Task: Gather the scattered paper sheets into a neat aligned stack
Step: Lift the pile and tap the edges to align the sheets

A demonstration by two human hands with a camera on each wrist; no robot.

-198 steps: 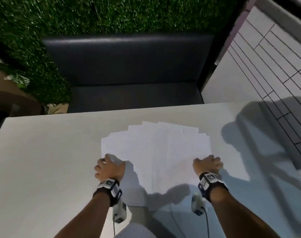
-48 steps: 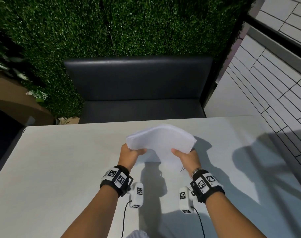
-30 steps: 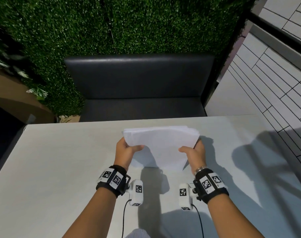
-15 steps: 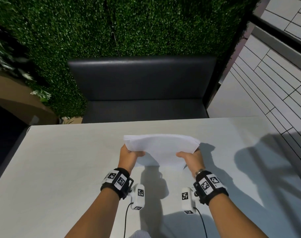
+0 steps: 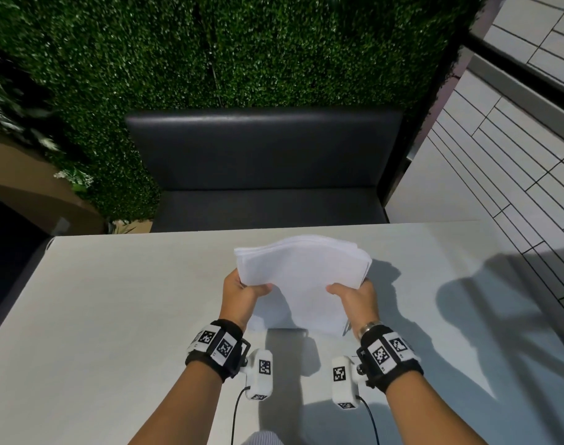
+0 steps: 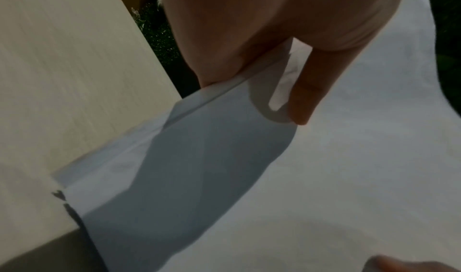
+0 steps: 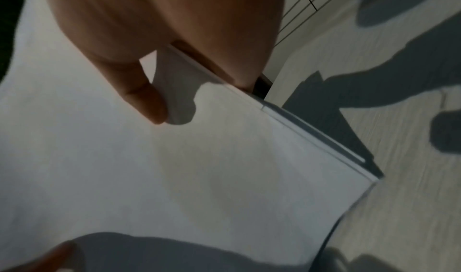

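Note:
A stack of white paper sheets (image 5: 301,277) stands tilted on its lower edge on the pale table (image 5: 97,316), its top bowed away from me. My left hand (image 5: 242,292) grips the stack's left side, thumb on the front face. My right hand (image 5: 354,295) grips the right side the same way. In the left wrist view the thumb (image 6: 306,90) presses on the paper stack (image 6: 349,158) and the sheet edges show slightly uneven. In the right wrist view the thumb (image 7: 147,102) lies on the paper stack (image 7: 174,167), whose right edges are stepped.
A dark padded bench (image 5: 261,168) stands beyond the table's far edge, backed by a green hedge wall (image 5: 226,49). Tiled floor (image 5: 499,149) lies to the right. Long shadows (image 5: 499,316) fall across the table's right part.
The spread sheets were gathered and lifted upright between both hands. Over the last second the stack dipped and rose again, its top now bowed away from me.

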